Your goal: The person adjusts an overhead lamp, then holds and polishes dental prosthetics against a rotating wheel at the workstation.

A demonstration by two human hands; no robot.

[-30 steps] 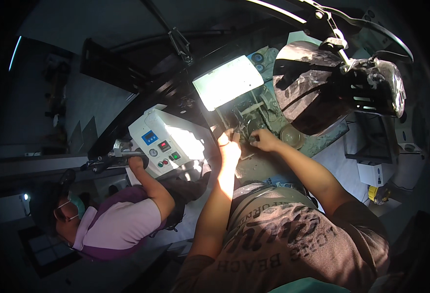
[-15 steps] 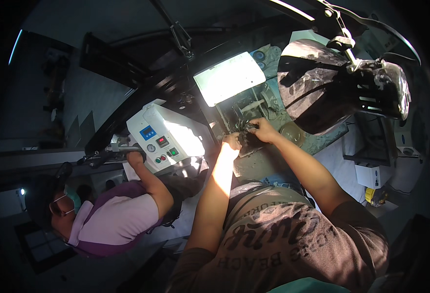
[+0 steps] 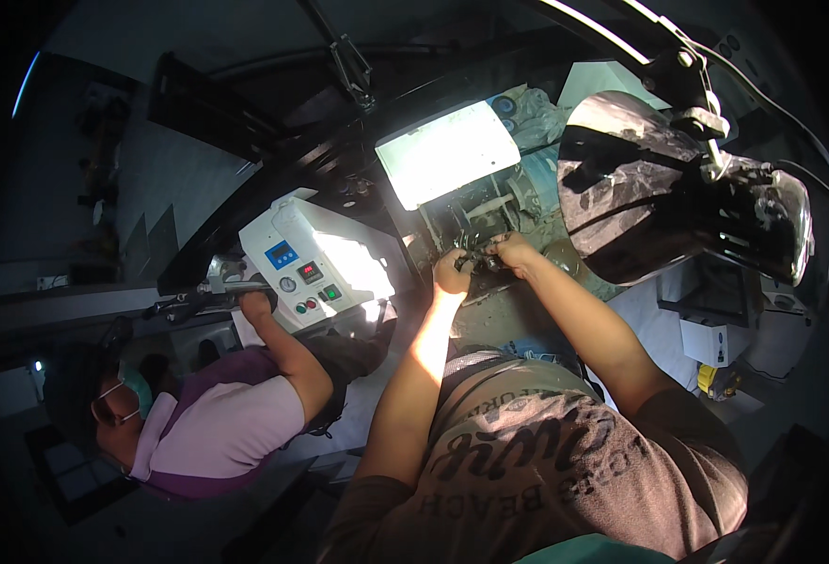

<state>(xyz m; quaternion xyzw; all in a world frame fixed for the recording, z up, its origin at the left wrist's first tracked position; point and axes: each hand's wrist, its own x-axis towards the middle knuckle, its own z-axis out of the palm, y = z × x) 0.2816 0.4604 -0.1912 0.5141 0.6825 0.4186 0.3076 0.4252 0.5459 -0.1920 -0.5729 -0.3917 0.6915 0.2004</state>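
My left hand (image 3: pixel 451 275) and my right hand (image 3: pixel 512 255) are close together over a dark, wet-looking machine bed (image 3: pixel 471 222). Both hands have curled fingers. Between the fingertips is a small dark piece (image 3: pixel 491 262), too shadowed to tell its kind. Dark material also shows by the left fingers. Just beyond the hands stands the machine's raised white cover (image 3: pixel 448 156), brightly lit. Light rods or bars cross the bed under it. A round, pale dish-like thing (image 3: pixel 565 256) lies right of my right hand, partly hidden.
A large lamp hood (image 3: pixel 621 188) on a jointed arm hangs at the right. To the left stands a white control box (image 3: pixel 315 268) with buttons and displays. A masked co-worker (image 3: pixel 221 414) sits beside it, one hand on a dark handle. A white box (image 3: pixel 706 340) is at the lower right.
My left hand has closed more and turned, with its fingers nearer the right hand. My right hand has moved slightly right and down. The view has shifted, so the lamp hood appears lower and further right.
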